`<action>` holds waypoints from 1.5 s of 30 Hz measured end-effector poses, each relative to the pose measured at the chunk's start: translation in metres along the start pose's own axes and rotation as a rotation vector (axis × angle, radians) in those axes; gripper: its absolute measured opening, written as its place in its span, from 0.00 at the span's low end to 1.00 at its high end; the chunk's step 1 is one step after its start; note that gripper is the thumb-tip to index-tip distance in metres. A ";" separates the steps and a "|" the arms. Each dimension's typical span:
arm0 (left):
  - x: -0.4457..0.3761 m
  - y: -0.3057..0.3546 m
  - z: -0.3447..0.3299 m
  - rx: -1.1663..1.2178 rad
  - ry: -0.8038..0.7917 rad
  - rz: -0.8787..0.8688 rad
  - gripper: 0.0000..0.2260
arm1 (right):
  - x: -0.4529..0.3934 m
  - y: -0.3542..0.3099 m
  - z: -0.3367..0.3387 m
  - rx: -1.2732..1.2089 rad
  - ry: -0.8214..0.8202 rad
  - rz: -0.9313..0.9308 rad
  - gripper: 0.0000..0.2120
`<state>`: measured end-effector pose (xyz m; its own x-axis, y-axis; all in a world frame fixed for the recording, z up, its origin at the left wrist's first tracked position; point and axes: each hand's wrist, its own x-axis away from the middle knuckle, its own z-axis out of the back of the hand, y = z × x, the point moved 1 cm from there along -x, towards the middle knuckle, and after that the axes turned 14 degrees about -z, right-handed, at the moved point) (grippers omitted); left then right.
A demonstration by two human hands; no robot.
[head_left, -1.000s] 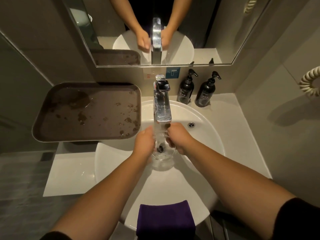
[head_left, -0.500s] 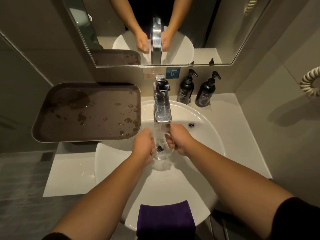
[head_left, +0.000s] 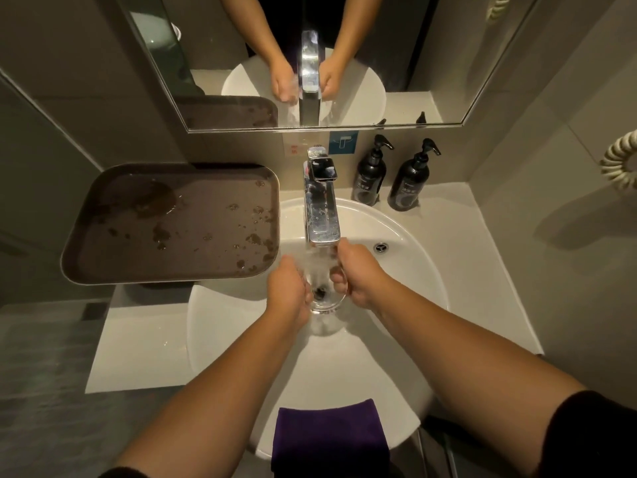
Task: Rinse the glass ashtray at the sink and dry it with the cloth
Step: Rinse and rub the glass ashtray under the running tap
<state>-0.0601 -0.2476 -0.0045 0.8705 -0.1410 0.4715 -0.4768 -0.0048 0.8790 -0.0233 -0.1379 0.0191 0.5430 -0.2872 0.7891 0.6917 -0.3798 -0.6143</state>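
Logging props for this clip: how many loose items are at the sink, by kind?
Ashtray: 1
Cloth: 1
Tray: 1
Pump bottles: 2
Total: 5

Clear glass ashtray [head_left: 325, 288], purple cloth [head_left: 329, 438], white sink [head_left: 413, 288], brown water-spotted tray [head_left: 172, 222], black pump bottles [head_left: 370, 174], chrome tap [head_left: 320, 208].

Dim bathrm: grey tiled walls [head_left: 69, 108], mirror [head_left: 431, 46] above white countertop [head_left: 482, 270].
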 end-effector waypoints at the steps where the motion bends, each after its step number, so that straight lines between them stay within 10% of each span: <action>1: 0.000 -0.003 -0.002 0.111 0.051 0.050 0.17 | -0.002 0.002 0.001 -0.086 0.005 -0.010 0.09; 9: -0.003 0.011 -0.001 -0.508 -0.248 -0.263 0.15 | 0.001 0.000 0.002 0.243 -0.048 0.030 0.13; 18: 0.019 0.016 -0.009 0.033 -0.031 0.132 0.16 | -0.004 -0.001 0.010 -0.279 0.134 -0.135 0.13; 26: 0.019 0.015 0.001 0.145 0.024 0.234 0.14 | 0.054 -0.129 0.007 0.606 0.264 0.963 0.13; 29: 0.019 0.013 0.002 0.140 -0.005 0.242 0.12 | 0.055 -0.136 -0.013 1.218 0.223 1.084 0.17; 35: 0.017 0.012 0.006 0.124 0.022 0.235 0.11 | 0.039 -0.101 -0.007 1.291 0.356 1.233 0.24; 41: 0.020 0.011 0.012 0.121 0.042 0.250 0.17 | 0.042 -0.084 0.009 0.888 0.263 1.004 0.26; 45: 0.022 0.011 0.020 0.073 0.016 0.221 0.17 | 0.038 -0.012 0.039 0.393 0.378 0.520 0.11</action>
<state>-0.0485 -0.2704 0.0141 0.7455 -0.1313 0.6535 -0.6632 -0.0475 0.7470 0.0074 -0.1101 0.0568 0.6949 -0.6527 0.3018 0.5480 0.2089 -0.8100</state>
